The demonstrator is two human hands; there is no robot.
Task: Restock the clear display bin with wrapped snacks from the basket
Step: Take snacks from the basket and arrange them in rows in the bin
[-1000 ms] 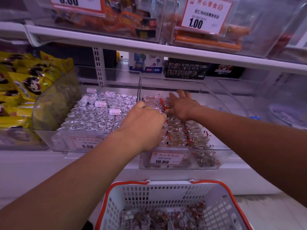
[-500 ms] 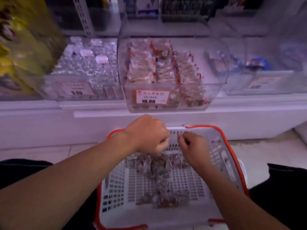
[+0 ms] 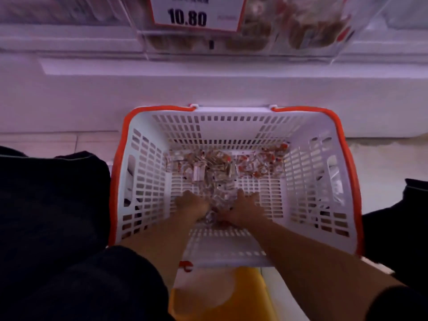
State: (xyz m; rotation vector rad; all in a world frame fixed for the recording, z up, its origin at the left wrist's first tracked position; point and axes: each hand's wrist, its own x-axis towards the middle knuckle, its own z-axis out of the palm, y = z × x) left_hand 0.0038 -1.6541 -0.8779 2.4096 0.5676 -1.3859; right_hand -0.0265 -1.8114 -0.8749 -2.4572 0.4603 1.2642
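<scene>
A white basket with an orange rim [image 3: 121, 158] stands on the floor in front of me. Wrapped snacks [image 3: 222, 162] in clear and red wrappers lie along its far floor, and a small heap of them sits in the middle. My left hand [image 3: 192, 205] and my right hand [image 3: 244, 208] are down on the basket floor. They cup that heap from either side, with the fingers curled round the wrappers. The clear display bin [image 3: 254, 49] holding more of the same snacks sits on the shelf above, at the top of the view.
A price tag reading 10.80 [image 3: 196, 12] is fixed to the bin's front. The white shelf base [image 3: 208, 89] runs behind the basket. My dark-trousered knees [image 3: 58, 205] flank the basket on both sides. Something yellow [image 3: 243, 295] lies under its near edge.
Both hands left the display bin and dropped into the basket. They now close round a heap of snacks on its floor. My view tilted down and moved closer.
</scene>
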